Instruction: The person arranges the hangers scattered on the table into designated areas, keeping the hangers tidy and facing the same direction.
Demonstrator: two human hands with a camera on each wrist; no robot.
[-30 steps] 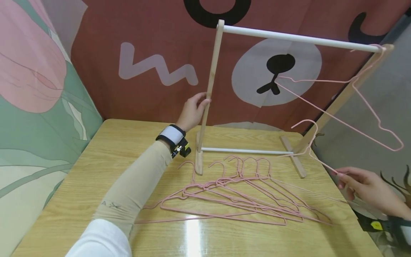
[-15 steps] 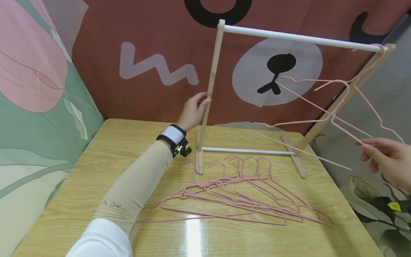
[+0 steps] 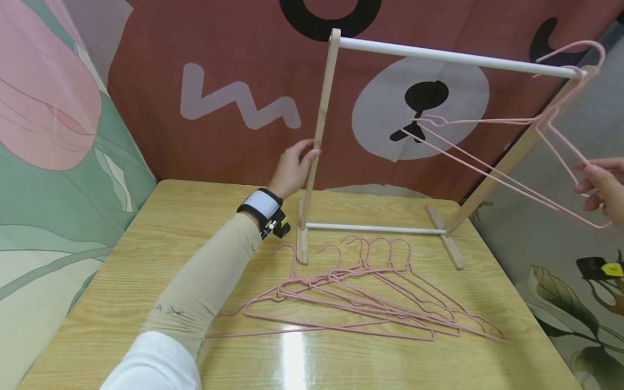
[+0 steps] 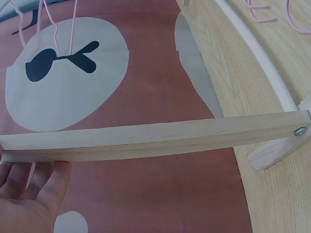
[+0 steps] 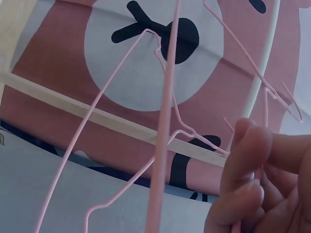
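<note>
A wooden table (image 3: 122, 260) stands in a corner hung with printed cloths. Behind it is a reddish-brown cloth (image 3: 219, 65) with a bear's face and a pale zigzag. To the left hangs a green cloth (image 3: 44, 206) with a pink flower. Light glares on the tabletop.

Readable marks: faint letters "A X" on the beige sleeve (image 3: 202, 287) of the left forearm. Large pale "W"-like zigzag shape on the red backdrop (image 3: 234, 108). Nothing else is legible.
</note>
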